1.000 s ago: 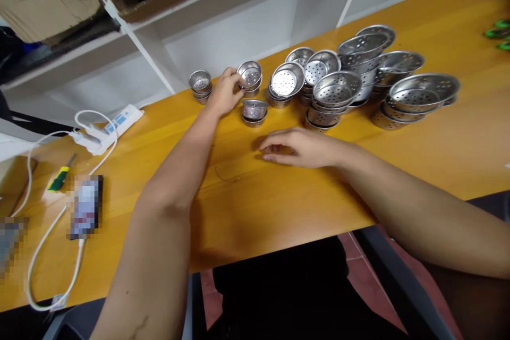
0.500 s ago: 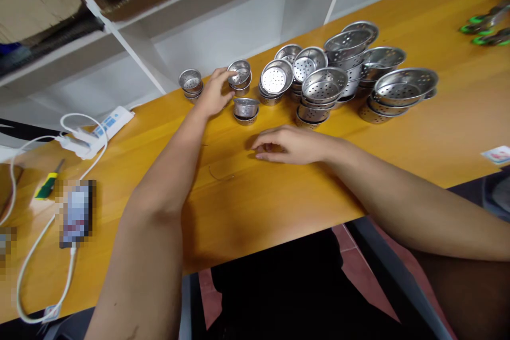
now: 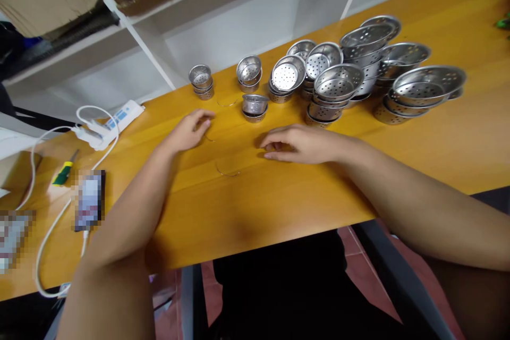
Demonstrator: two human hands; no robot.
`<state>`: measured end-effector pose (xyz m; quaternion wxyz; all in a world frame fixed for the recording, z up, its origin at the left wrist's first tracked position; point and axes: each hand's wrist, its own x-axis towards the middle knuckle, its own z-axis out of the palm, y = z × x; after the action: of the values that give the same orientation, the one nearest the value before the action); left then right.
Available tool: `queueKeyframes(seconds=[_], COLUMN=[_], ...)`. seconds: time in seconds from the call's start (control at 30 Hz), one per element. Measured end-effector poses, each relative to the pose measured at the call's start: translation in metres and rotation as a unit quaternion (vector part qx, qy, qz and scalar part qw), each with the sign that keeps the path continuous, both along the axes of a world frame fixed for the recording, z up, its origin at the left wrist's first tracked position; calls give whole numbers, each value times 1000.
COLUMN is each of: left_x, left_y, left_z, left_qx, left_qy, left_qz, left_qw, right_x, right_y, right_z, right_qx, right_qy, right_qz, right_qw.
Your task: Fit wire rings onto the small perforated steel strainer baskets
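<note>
My left hand (image 3: 190, 130) hovers over or rests on the table, left of the small cups, with thumb and fingers apart and nothing visible in it. A thin wire, partly covered, lies by its fingertips. Closer to me is another curved wire (image 3: 227, 175), and a third wire (image 3: 227, 104) lies behind. My right hand (image 3: 297, 143) rests on the table, fingers loosely curled, a gap showing between thumb and fingers. Just beyond it stand a small stack of perforated metal cups (image 3: 255, 109) and a taller stack of perforated metal baskets (image 3: 337, 85).
Two more small cup stacks (image 3: 201, 81) (image 3: 249, 71) stand at the back. Several basket stacks (image 3: 426, 87) fill the right side. To the left lie a power strip (image 3: 119, 119), a screwdriver (image 3: 64, 171) and a phone (image 3: 90, 199) on a cable. White shelves (image 3: 223, 21) border the table's back.
My left hand has drawn back from the small cup at the rear, toward me and left, uncovering a curved wire. My right hand stays in place. The view has shifted slightly.
</note>
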<state>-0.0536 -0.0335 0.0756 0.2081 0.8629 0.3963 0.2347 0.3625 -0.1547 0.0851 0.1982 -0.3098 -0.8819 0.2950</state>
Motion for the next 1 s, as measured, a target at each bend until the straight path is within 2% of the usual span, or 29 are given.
queueKeyframes(seconds=[0.1, 0.17, 0.27, 0.43, 0.6, 0.87, 1.0], left_x=[-28, -31, -15, 25, 42, 56, 56], left_y=[-32, -54, -83, -106, -100, -41, -27], left_z=[-9, -10, -7, -5, 2, -6, -14], left_qx=[-6, -65, -119, -104, -94, -69, -43], left_qy=[9, 90, 212, 237, 283, 262, 227], left_qz=[36, 19, 4, -10, 5, 2, 1], left_qw=[999, 994, 970, 966, 955, 963, 973], right_x=[0, -1, -1, 0, 0, -1, 1], right_y=[1, 2, 2, 2, 2, 3, 3], right_z=[-1, 0, 2, 4, 2, -1, -2], right_qx=[-26, -34, -45, -48, -45, -29, -31], right_qy=[-7, -7, -4, -11, -9, -11, -6], right_qz=[1, -4, -7, -11, -9, -2, 4], right_qw=[1000, 999, 999, 999, 999, 1000, 999])
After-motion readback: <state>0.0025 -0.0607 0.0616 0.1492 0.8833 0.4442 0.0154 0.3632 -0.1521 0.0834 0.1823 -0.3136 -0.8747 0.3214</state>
